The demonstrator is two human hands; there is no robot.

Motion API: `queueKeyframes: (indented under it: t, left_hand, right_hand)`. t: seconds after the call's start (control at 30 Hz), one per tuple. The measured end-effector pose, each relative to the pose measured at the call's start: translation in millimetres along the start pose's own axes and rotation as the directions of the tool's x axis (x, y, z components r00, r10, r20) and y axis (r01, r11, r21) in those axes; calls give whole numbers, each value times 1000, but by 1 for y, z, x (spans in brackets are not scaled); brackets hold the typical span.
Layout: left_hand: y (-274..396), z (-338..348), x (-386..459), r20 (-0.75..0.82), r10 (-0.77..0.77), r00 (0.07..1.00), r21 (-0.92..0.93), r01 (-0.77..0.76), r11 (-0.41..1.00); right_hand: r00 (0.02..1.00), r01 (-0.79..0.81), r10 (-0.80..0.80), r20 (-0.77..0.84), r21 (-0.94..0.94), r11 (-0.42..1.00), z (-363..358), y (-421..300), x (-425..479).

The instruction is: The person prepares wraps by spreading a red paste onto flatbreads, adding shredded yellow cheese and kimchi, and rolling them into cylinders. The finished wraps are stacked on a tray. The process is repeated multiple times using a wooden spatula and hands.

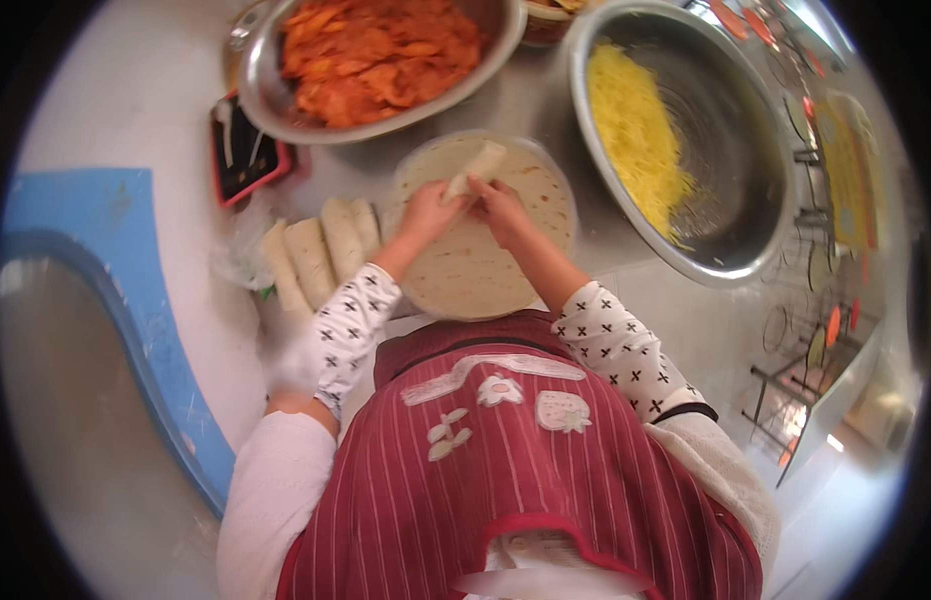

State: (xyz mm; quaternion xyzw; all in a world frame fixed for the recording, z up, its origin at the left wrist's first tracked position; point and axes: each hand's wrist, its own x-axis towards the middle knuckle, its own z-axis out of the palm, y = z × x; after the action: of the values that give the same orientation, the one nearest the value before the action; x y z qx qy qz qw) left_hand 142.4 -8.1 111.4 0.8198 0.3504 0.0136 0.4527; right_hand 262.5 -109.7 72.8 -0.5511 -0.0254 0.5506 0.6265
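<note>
A rolled flatbread (483,163) is held between my two hands, tilted over a round stack of flat flatbreads (473,262). My left hand (434,208) grips its lower left end. My right hand (501,210) has its fingers on the lower right side of the roll, close against the left hand. Several finished rolls (315,251) lie side by side to the left of the stack. Beyond the stack, a metal bowl (360,136) holds orange-red sliced food (383,60). At the right, a large metal bowl (735,150) holds yellow shreds (634,135) along its left side.
A phone or tablet in a red case (248,154) lies left of the orange food's bowl. A crumpled clear plastic bag (244,247) is beside the finished rolls. Blue edging (97,202) borders the left side of the white table (187,285). Stools and a rack stand at the far right.
</note>
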Motion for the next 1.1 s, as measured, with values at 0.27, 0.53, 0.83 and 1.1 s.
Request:
queueKeyframes:
  t: [0.27, 0.53, 0.83, 1.1]
  left_hand:
    - [-9, -15, -113, -401, -340, 851, -670, -19, 742]
    - [-86, -64, -151, -716, -250, 652, 48, 404, 913]
    - [-56, -59, -167, -780, 24, 626, 295, 334, 895]
    - [0, -64, -150, -783, 111, 611, 222, 109, 969]
  right_hand:
    - [915, 34, 62, 399, -229, 973, 81, -13, -54]
    - [866, 135, 205, 457, -607, 783, 82, 13, -82]
    - [901, 420, -309, 305, -431, 799, -18, -116, -114]
    - [782, 560, -616, 96, -543, 626, -59, -233, -31]
